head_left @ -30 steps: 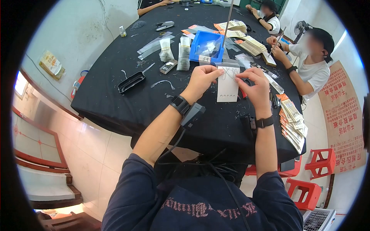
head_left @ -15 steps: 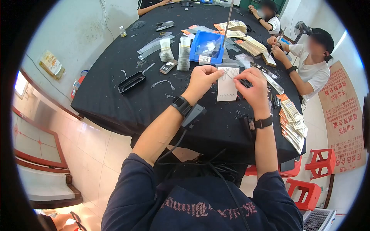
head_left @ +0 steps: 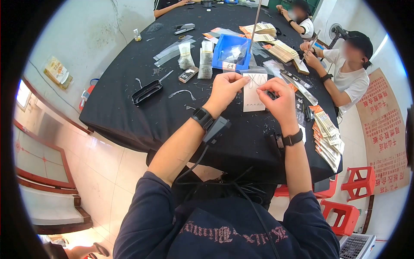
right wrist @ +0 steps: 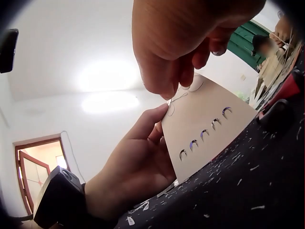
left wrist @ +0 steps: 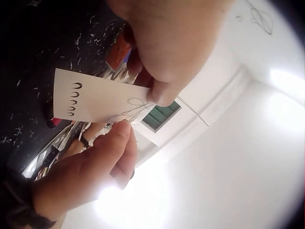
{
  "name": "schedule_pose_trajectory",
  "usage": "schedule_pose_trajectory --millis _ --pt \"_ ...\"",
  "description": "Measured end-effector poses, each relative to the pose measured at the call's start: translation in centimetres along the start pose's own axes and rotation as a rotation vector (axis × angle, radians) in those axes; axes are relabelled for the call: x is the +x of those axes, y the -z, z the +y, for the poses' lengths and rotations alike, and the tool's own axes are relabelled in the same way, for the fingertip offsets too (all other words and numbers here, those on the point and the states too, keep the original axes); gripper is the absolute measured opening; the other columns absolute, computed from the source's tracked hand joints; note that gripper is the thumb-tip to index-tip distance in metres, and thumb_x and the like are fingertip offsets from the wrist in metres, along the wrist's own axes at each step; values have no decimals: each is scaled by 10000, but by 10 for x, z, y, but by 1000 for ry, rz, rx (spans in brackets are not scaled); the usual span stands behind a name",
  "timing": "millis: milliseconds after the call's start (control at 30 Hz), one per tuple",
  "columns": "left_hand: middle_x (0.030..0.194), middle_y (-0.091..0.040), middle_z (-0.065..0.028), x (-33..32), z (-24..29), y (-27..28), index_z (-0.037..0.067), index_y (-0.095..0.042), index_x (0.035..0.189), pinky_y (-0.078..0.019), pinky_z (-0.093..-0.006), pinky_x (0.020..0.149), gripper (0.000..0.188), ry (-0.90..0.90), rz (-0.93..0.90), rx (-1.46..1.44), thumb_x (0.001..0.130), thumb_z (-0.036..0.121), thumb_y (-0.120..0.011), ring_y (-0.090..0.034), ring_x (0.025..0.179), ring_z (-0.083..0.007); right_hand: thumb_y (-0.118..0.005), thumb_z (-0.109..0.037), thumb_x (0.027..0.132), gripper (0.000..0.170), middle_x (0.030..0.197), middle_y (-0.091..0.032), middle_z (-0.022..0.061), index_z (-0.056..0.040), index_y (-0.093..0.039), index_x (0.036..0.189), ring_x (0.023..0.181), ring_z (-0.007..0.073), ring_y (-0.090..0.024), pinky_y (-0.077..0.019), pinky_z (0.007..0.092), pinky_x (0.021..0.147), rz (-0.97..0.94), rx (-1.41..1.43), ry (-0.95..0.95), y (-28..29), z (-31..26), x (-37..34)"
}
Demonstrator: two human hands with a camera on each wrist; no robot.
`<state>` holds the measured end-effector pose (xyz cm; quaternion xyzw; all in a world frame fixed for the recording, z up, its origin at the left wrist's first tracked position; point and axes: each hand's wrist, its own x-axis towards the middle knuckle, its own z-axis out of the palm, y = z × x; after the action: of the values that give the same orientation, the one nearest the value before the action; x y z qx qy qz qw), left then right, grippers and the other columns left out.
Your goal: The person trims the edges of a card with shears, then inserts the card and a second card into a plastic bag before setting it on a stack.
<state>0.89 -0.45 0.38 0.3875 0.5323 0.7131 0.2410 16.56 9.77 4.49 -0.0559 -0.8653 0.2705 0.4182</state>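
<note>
A white card (head_left: pixel 254 97) stands up between both hands over the black table. A row of several curved metal hooks (right wrist: pixel 205 134) pokes through its lower part. Thin dark line (left wrist: pixel 136 106) loops and crosses on its upper part. My left hand (head_left: pixel 226 90) pinches the card's upper left edge between thumb and fingers, thumb on the front over the line. In front of the card's right side, my right hand (head_left: pixel 279 99) has thumb and forefinger pressed together on the thin line; its fingertips (right wrist: pixel 167 90) partly cover the loops in the right wrist view.
Past the card are a blue bin (head_left: pixel 233 47) with clear bags and bundled white strips (head_left: pixel 206 60). A black open case (head_left: pixel 147 92) lies left; printed packets (head_left: pixel 327 134) fan out at the right edge. Other people (head_left: pixel 345 64) sit along the far right side.
My right hand has shifted left and slightly down across the card's front, drawing line with it. The left hand stays put. A passer-by's legs have come into the lower left corner.
</note>
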Motion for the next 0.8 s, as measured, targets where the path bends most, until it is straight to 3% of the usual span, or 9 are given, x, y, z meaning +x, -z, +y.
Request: schedule_pose_trajectory --millis 500,800 --pt "685 -608 24 -1 2 -1 24 -691 791 -379 -194 566 196 15 -15 -9 859 208 -696 -490 612 -31 -749 -105 699 102 852 -564 48 -85 -685 776 850 228 -538 -421 325 760 2 -45 113 -3 4 1" --pt "708 -629 20 -1 2 -2 17 -706 821 -384 -196 567 192 21 -27 -37 861 204 -696 -494 616 -29 -776 -144 678 121 1150 -536 42 -160 -711 780 1016 255 -465 -397 366 868 77 -177 115 -7 0 -2"
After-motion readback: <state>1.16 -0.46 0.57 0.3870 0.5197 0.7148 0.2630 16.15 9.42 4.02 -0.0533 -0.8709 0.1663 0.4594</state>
